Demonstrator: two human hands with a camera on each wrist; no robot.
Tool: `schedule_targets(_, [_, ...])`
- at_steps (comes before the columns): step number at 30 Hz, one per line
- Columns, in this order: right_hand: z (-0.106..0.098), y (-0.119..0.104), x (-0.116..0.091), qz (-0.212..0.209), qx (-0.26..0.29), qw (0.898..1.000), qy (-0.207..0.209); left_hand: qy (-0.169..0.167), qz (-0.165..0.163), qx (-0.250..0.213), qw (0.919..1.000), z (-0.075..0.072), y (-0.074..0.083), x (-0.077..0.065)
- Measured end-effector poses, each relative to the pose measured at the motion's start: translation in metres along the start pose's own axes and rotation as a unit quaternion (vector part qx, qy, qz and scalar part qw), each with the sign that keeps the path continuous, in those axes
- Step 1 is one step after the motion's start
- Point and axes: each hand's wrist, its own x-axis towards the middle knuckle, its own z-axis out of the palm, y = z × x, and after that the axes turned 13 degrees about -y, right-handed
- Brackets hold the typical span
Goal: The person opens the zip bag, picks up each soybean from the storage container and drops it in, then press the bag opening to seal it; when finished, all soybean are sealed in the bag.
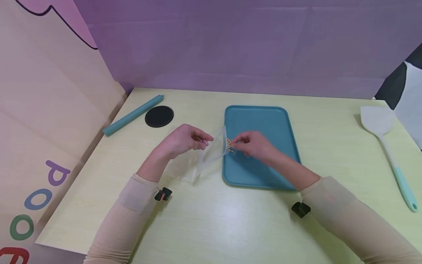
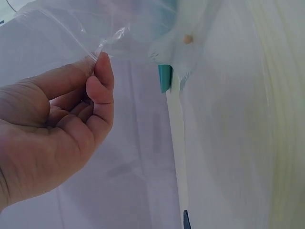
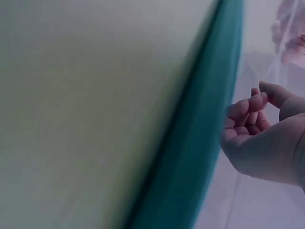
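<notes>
Clear bag (image 1: 213,148) slants lengthwise rightward, ending at the blue tray (image 1: 260,121).

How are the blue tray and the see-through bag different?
The tray is solid blue, while the bag is clear. The tray lies flat on the table, while the left hand pinches the bag. The tray looks stiff, while the bag looks thin and floppy.

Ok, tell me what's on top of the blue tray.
Small yellowish pieces show at the left edge of the blue tray, by the clear bag; whether they're inside the bag is unclear. The right hand and forearm hide whatever lies beneath.
</notes>
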Motion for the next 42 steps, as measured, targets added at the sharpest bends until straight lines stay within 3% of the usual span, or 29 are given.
schedule_targets(9, [0.005, 0.009, 0.007, 0.010, -0.090, 0.996, 0.015, -0.003, 0.005, 0.002, 1.0000, 0.000, 0.001, 0.000])
schedule_targets(25, [0.010, 0.013, 0.011, -0.020, -0.158, 0.987, 0.027, -0.001, 0.004, 0.005, 1.0000, 0.001, 0.002, -0.001])
schedule_targets(34, [0.006, 0.012, 0.008, -0.003, -0.140, 0.990, 0.023, 0.000, 0.004, 0.004, 1.0000, 0.002, 0.002, -0.002])
schedule_targets(42, [0.006, 0.006, 0.003, -0.016, -0.119, 0.992, 0.024, 0.000, 0.000, 0.000, 1.0000, 0.002, 0.001, -0.002])
